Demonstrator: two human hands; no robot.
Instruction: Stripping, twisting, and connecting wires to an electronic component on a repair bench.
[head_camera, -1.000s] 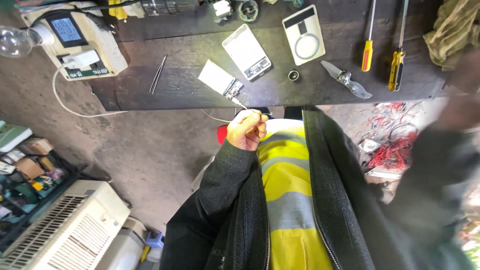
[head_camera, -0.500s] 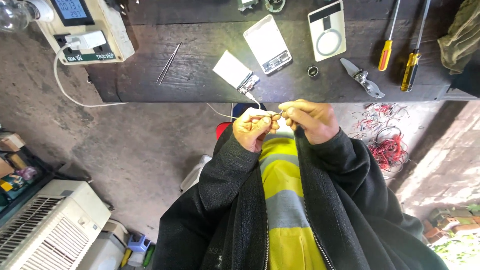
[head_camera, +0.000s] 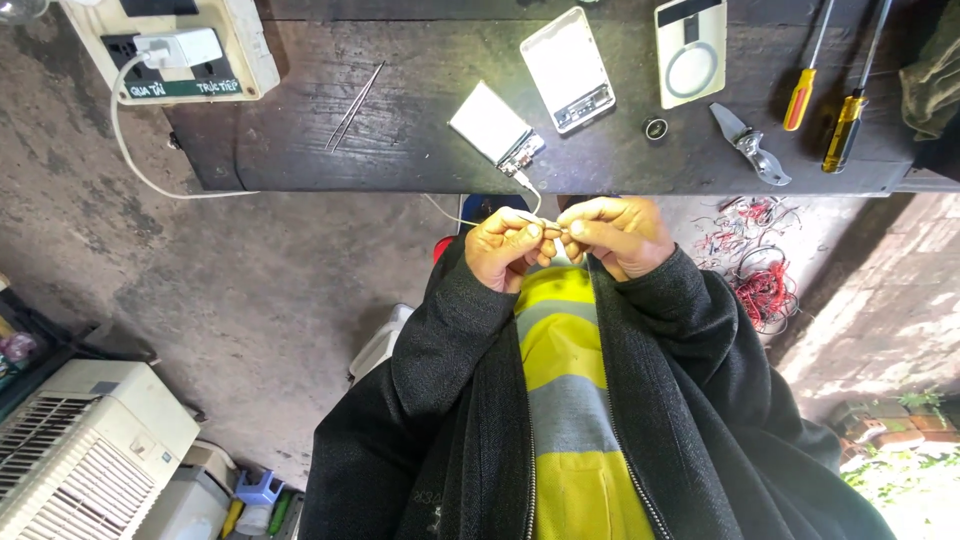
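My left hand (head_camera: 508, 247) and my right hand (head_camera: 612, 232) meet in front of my chest, just below the edge of the dark wooden bench (head_camera: 300, 150). Fingertips of both hands pinch the end of a thin white cable (head_camera: 531, 200). The cable runs up to a small white battery pack (head_camera: 492, 124) with a bare circuit board at its end, lying at the bench edge. The cable tip itself is hidden between my fingers.
On the bench lie an open white case (head_camera: 567, 68), a white cover with a ring (head_camera: 690, 45), tweezers (head_camera: 352, 105), a small metal ring (head_camera: 655, 128), a metal clip (head_camera: 745, 145), two screwdrivers (head_camera: 805, 90) and a power strip (head_camera: 175, 50). Red wire scraps (head_camera: 765, 285) litter the floor at right.
My right hand has come in from the right and joined my left hand on the cable end. Both hands now pinch it closer together; the view has shifted slightly.
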